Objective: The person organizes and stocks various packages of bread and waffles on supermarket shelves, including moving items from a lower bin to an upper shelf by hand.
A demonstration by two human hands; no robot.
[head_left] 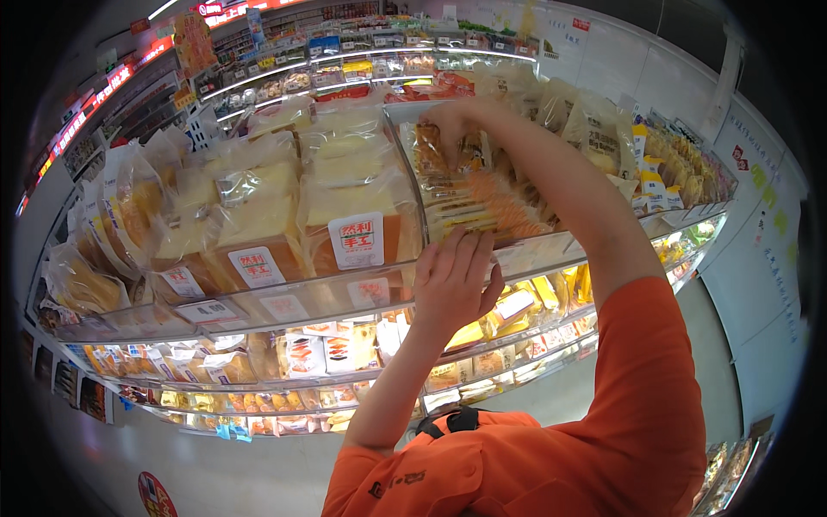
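Clear crinkled plastic is what both my hands meet: my right hand (450, 129) reaches up to twelve o'clock and its grip is closed over the top of a see-through packet of golden-brown baked slices (444, 155), standing upright at the back of its row so the face shows outward. My left hand (454, 277) sits lower, at about six o'clock from that packet, fingers together and flat, palm pressed toward the front of the row of stacked clear packets of orange-brown pastry (482, 211); it clamps nothing, it only braces them against the transparent shelf lip (345, 297). At nine o'clock from my hands stand square bagged loaves of pale sliced bread with white labels (353, 215), lined front-on behind the same lip. The shelf is one tier of a long curved store rack; lower tiers (327, 353) carry small yellow and orange wrapped snacks. Lit aisles run off toward eleven o'clock, and a pale wall (758, 258) closes the three o'clock side.
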